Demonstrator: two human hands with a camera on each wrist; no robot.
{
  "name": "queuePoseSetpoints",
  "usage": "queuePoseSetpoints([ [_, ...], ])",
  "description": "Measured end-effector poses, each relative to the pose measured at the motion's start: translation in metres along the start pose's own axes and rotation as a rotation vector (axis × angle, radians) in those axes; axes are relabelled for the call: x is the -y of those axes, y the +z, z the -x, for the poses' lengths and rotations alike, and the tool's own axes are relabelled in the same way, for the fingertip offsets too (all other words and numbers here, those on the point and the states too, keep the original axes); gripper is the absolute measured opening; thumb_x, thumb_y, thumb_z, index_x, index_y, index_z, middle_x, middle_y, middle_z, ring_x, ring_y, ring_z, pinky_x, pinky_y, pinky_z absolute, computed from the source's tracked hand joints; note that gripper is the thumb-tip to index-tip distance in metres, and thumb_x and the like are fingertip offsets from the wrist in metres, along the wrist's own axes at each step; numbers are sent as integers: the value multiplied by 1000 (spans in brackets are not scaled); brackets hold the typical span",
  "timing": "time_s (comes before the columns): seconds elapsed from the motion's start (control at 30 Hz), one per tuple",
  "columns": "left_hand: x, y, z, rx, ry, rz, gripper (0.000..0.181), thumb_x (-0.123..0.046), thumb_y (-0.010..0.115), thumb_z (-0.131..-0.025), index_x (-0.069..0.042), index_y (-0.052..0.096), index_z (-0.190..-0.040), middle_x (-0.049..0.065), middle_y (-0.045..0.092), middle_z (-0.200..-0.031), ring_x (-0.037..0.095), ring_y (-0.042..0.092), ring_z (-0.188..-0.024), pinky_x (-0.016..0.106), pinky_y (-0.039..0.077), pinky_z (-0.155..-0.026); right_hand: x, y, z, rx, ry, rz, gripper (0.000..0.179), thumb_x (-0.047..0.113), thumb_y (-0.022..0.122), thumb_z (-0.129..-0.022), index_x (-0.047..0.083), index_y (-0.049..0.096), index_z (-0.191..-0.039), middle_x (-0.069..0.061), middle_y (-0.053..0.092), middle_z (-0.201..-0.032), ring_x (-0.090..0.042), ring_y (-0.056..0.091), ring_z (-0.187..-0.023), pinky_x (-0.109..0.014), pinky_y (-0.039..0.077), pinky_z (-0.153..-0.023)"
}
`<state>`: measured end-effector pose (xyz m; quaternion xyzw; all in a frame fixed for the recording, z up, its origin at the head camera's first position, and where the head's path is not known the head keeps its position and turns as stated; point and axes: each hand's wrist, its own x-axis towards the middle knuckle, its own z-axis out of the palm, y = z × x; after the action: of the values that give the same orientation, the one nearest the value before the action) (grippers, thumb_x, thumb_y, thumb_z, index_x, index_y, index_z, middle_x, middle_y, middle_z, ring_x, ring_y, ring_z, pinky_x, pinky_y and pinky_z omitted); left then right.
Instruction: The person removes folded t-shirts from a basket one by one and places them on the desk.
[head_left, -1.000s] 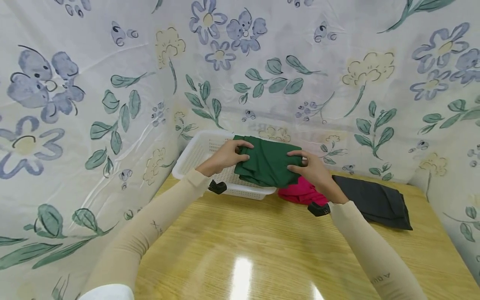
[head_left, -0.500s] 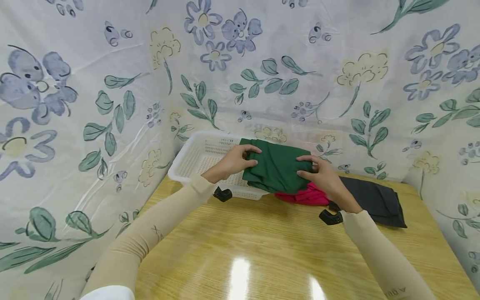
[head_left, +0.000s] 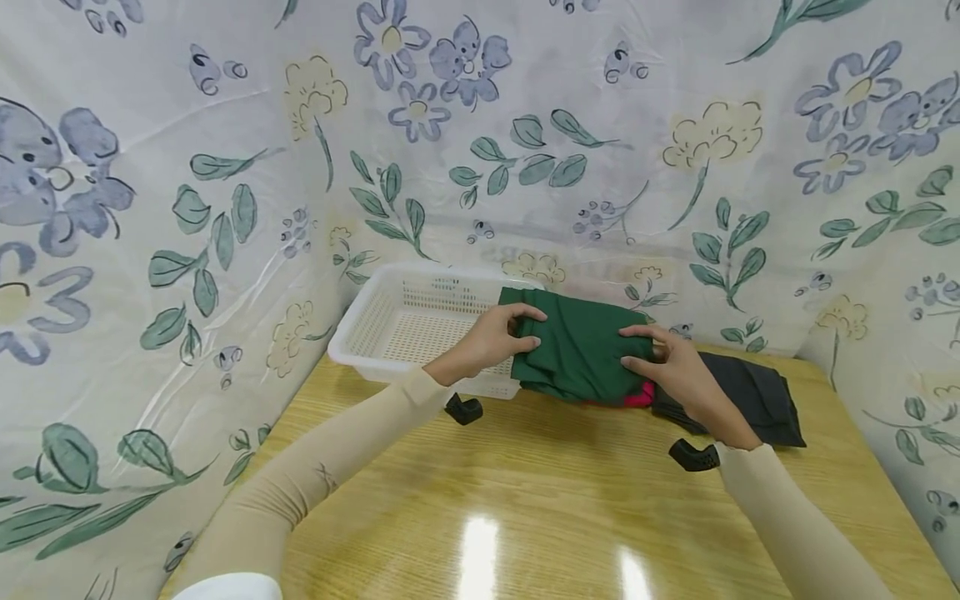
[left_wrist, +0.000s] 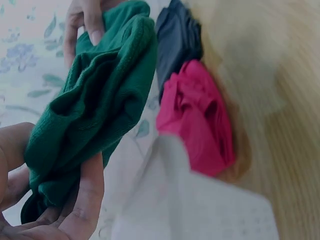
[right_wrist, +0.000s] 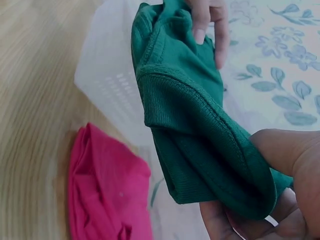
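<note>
A folded green garment (head_left: 581, 346) is held up between both hands, over the right end of the white basket and the pink cloth. My left hand (head_left: 498, 337) grips its left end, thumb on one face and fingers on the other, as the left wrist view shows. My right hand (head_left: 675, 367) pinches the right end the same way; in the right wrist view a ribbed edge (right_wrist: 175, 95) and stitched seam show. Beneath it lies a folded pink cloth (left_wrist: 195, 120), mostly hidden in the head view with a strip (head_left: 639, 395) showing.
The white perforated basket (head_left: 345, 354) stands at the back left of the wooden table (head_left: 525, 492). A folded dark grey cloth (head_left: 757, 392) lies at the right, beside the pink one. Floral fabric (head_left: 540, 208) hangs behind and along the sides.
Both hands have carried the green garment rightward, away from the basket and over the pink cloth, which is now more covered. More of the basket's inside shows. The head view has shifted slightly.
</note>
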<state>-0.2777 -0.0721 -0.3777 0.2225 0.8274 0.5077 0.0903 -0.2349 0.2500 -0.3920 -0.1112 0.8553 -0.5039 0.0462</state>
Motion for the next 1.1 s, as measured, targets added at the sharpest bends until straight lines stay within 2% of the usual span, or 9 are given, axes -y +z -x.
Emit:
queuePoseSetpoints([
  [0.07, -1, 7, 0, 7, 10, 3, 38, -13, 72, -99, -14, 65, -136, 9, 63, -109, 23, 61, -93, 33, 53, -76, -3, -5, 6, -16, 3, 36, 50, 24, 73, -99, 17, 57, -146, -18, 55, -118, -22, 50, -81, -35, 43, -68],
  [0.17, -1, 18, -1, 22, 25, -1, 38, -14, 72, -98, -15, 65, -136, 8, 64, -110, 23, 61, -94, 33, 53, -76, -10, -10, 14, -35, 14, 60, 50, 25, 73, -98, 17, 57, -145, -9, 42, -85, -19, 33, -67, -34, 37, -61],
  [0.3, -3, 33, -4, 42, 39, -20, 38, -14, 73, -98, -15, 66, -135, 6, 65, -111, 20, 62, -95, 32, 54, -79, -21, -18, 26, -53, 23, 63, 49, 27, 75, -97, 16, 58, -143, -1, 31, -68, -16, 26, -54, -33, 33, -51],
  [0.47, -4, 54, -6, 70, 54, -15, 38, -13, 73, -98, -14, 65, -135, 5, 68, -106, 16, 65, -90, 30, 56, -77, -35, -24, 41, -70, 45, 59, 51, 29, 76, -96, 15, 58, -143, 0, 31, -70, -15, 27, -55, -33, 36, -51],
  [0.57, -5, 65, -7, 78, 58, -23, 38, -14, 73, -98, -14, 65, -135, 4, 68, -98, 19, 65, -80, 32, 57, -70, -43, -27, 49, -70, 59, 43, 52, 27, 75, -97, 14, 57, -144, -2, 36, -70, -15, 31, -58, -32, 41, -54],
  [0.67, -4, 74, -6, 85, 56, -20, 37, -14, 73, -98, -14, 66, -134, 4, 66, -91, 25, 65, -72, 33, 56, -64, -49, -30, 56, -70, 66, 41, 52, 26, 75, -97, 13, 56, -145, -5, 47, -74, -15, 44, -67, -30, 48, -61],
  [0.77, -3, 82, -5, 96, 63, -15, 35, -14, 73, -98, -13, 67, -133, 4, 65, -87, 25, 63, -67, 31, 55, -62, -54, -31, 63, -70, 77, 45, 54, 25, 74, -97, 13, 55, -146, -7, 50, -76, -16, 49, -78, -30, 49, -67],
  [0.97, 2, 99, -6, 93, 87, -50, 35, -15, 74, -97, -14, 68, -131, 1, 64, -97, 14, 55, -75, 25, 48, -69, -67, -32, 76, -75, 99, 43, 55, 24, 74, -97, 12, 54, -147, -6, 51, -79, -15, 46, -79, -29, 44, -67],
  [1.1, 5, 109, -5, 93, 53, -90, 34, -19, 75, -96, -20, 69, -129, 0, 65, -112, 14, 53, -88, 26, 47, -75, -77, -31, 83, -78, 114, 47, 55, 25, 75, -97, 11, 55, -147, -1, 44, -75, -14, 43, -76, -29, 41, -65],
])
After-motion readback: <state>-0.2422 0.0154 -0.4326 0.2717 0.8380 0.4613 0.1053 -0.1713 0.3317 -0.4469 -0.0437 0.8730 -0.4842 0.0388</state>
